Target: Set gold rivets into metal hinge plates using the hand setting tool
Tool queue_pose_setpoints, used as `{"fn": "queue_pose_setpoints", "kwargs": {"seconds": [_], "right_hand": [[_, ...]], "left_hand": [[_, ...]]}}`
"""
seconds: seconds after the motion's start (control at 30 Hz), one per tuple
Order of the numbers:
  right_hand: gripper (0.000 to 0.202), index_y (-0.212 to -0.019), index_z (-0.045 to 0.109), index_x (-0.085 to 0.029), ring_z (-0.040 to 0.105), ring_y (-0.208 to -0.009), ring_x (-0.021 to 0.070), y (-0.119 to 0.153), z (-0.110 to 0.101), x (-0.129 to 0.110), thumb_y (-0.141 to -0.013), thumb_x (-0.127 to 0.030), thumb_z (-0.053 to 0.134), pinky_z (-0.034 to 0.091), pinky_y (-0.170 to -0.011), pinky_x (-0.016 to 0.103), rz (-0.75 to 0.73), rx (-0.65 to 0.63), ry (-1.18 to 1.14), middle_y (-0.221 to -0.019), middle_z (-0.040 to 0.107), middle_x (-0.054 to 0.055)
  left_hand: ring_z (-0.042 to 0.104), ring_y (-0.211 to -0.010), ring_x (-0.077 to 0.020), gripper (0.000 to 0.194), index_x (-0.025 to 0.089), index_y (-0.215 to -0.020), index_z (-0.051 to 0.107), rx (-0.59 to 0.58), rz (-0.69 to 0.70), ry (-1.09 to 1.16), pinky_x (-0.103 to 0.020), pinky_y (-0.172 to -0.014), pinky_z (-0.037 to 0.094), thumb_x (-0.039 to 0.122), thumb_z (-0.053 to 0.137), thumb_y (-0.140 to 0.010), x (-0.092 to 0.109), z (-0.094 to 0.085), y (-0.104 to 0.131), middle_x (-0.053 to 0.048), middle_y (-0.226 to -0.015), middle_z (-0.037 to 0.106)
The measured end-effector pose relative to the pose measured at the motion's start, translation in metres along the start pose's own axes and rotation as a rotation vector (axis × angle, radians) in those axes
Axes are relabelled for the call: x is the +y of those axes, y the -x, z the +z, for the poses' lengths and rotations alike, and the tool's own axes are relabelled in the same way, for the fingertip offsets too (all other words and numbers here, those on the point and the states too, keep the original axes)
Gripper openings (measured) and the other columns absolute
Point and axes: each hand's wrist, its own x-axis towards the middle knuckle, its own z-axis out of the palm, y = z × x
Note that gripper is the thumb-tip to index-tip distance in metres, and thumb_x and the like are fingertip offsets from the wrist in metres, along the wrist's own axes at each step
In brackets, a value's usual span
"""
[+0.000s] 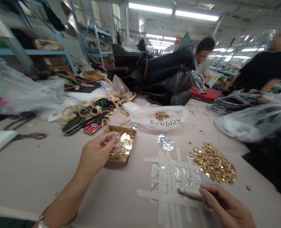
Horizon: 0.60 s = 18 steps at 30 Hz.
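Observation:
My left hand is over the left edge of a small cardboard box of flat gold pieces, its fingers curled together; whatever is between them is too small to make out. In my right hand is a pale, slim tool, its tip pointing left over a taped plastic patch. Strips of light tape cross this patch on the table. Beyond it lies a small pile of silver discs, and to the right a heap of gold pieces.
A white plastic bag with gold pieces stands behind the discs. Black leather bags are stacked at the back. Tape rolls and a red-keyed phone lie left; clear bags lie right. Two people are beyond.

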Motion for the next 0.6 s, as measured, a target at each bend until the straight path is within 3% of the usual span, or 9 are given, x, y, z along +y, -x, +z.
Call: {"fn": "queue_pose_setpoints", "kwargs": {"seconds": [0.1,0.2,0.37,0.47,0.6], "right_hand": [[0.028,-0.088,0.076,-0.018,0.071,-0.063,0.0188,-0.001,0.031,-0.037,-0.082,-0.045,0.074,0.059,-0.06,0.022,0.122,-0.009,-0.273,-0.066,0.072,0.003],[0.023,-0.086,0.072,-0.018,0.069,-0.064,0.0174,-0.004,0.061,-0.069,-0.081,-0.04,0.076,0.059,-0.064,0.028,0.145,-0.07,-0.553,-0.067,0.072,0.003],[0.016,-0.085,0.071,-0.019,0.067,-0.066,0.0132,-0.01,0.09,-0.09,-0.083,-0.034,0.076,0.056,-0.068,0.026,0.126,-0.211,-0.721,-0.07,0.073,0.001],[0.018,-0.088,0.069,-0.019,0.066,-0.065,0.013,-0.012,0.096,-0.084,-0.084,-0.036,0.075,0.056,-0.066,0.027,0.167,-0.179,-0.843,-0.07,0.072,0.0],[0.022,-0.087,0.069,-0.018,0.065,-0.063,0.0131,-0.013,0.096,-0.076,-0.082,-0.038,0.077,0.054,-0.064,0.027,0.214,-0.182,-0.83,-0.07,0.071,0.0]], "left_hand": [[0.076,-0.072,-0.0219,0.058,0.009,-0.119,0.067,-0.126,-0.103,0.26,-0.032,-0.068,0.064,0.054,0.057,-0.084,0.021,0.019,0.034,-0.008,-0.078,0.077],[0.077,-0.078,-0.0237,0.05,0.011,-0.109,0.072,-0.24,-0.248,0.578,-0.035,-0.072,0.066,0.048,0.072,-0.075,0.039,0.039,0.067,-0.01,-0.083,0.078],[0.076,-0.082,-0.0228,0.038,0.015,-0.093,0.075,-0.369,-0.451,0.876,-0.031,-0.076,0.065,0.041,0.081,-0.066,0.051,0.062,0.102,-0.008,-0.087,0.078],[0.076,-0.083,-0.0204,0.031,0.017,-0.09,0.077,-0.411,-0.365,0.826,-0.027,-0.078,0.063,0.041,0.077,-0.07,0.048,0.066,0.109,-0.006,-0.087,0.079],[0.074,-0.08,-0.0166,0.016,0.022,-0.082,0.079,-0.381,-0.075,0.638,-0.021,-0.076,0.059,0.033,0.07,-0.075,0.045,0.063,0.111,-0.004,-0.086,0.078]]}}
